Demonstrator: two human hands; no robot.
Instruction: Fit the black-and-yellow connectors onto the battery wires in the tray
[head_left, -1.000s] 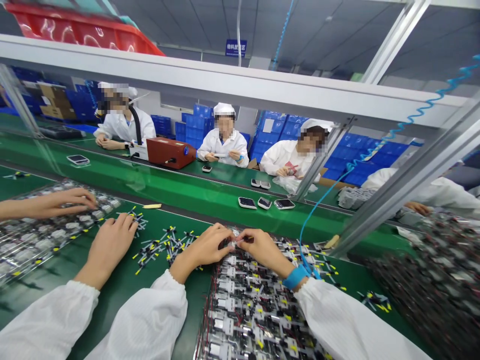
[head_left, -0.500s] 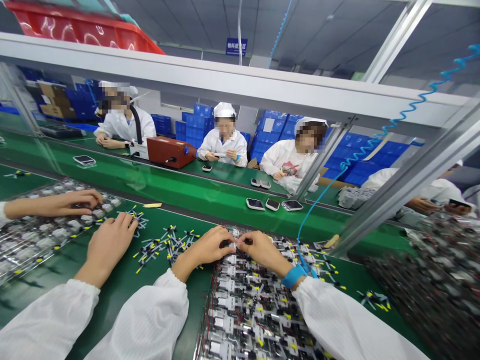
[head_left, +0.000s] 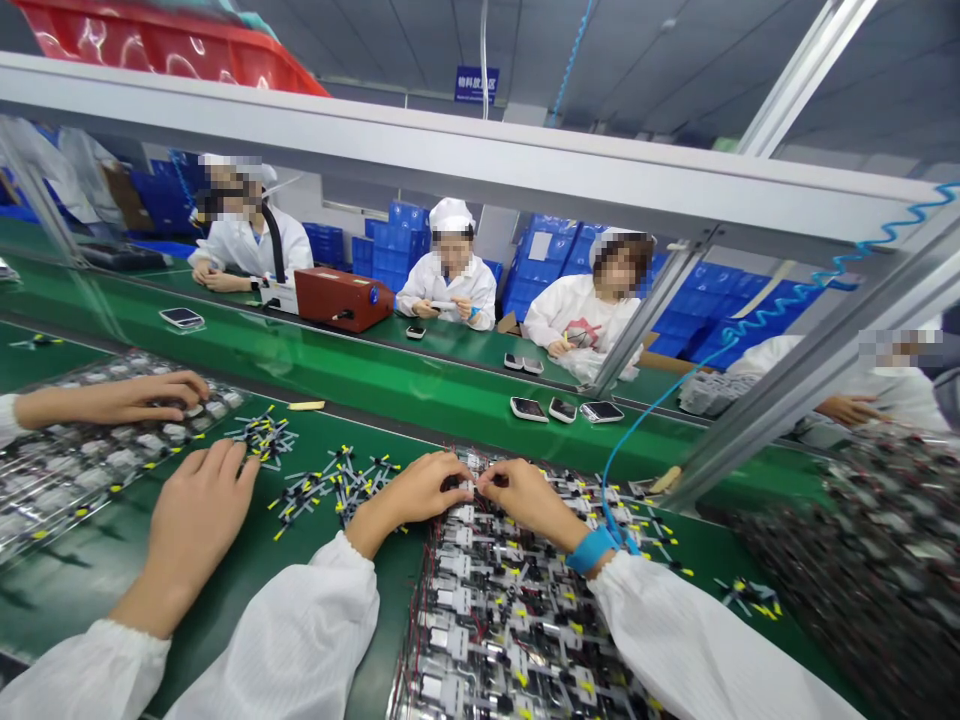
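Observation:
My left hand (head_left: 421,488) reaches over the far end of a clear tray (head_left: 409,690). The tray is filled with rows of small white-and-black electronic parts (head_left: 452,565) with red wires and yellow tips. Its thumb and fingers are pinched together at one of the far parts. Opposite it, my right hand (head_left: 531,500), with a blue wrist strap (head_left: 591,550), is pinched at the same spot, fingertips almost meeting the left ones. What lies between the fingers is too small to make out. Left of my left hand is a loose pile of yellow-tipped pieces (head_left: 364,485).
A co-worker's two hands (head_left: 202,515) are at the left, by another filled tray (head_left: 82,470). A dark heap of trays (head_left: 862,560) stands at the right. A blue coiled cord (head_left: 611,460) runs to my wrist. Handheld devices (head_left: 529,409) lie on the green conveyor belt (head_left: 375,383).
My two hands stay pinched at nearly the same place. The co-worker's nearer hand has drawn back, down and left from the loose pieces. The devices on the belt have shifted right.

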